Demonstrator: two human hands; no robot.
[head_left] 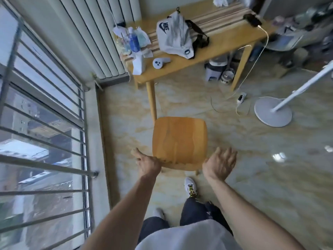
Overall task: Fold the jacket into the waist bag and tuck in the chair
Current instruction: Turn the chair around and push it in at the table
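Note:
A wooden chair (179,141) stands on the tiled floor, a short way out from the wooden table (225,44). My left hand (147,163) grips the near left edge of the chair. My right hand (220,162) hovers just right of the chair's near edge, fingers spread, holding nothing. On the table lies a bulging white waist bag (173,36) with a dark logo and a black strap. No jacket is visible outside the bag.
Bottles and tissues (134,42), a white controller (160,62) and a phone on a cable (252,19) lie on the table. A small stool (215,72) and jars sit under it. A fan base (273,111) and power strip (241,98) lie right. Barred window at left.

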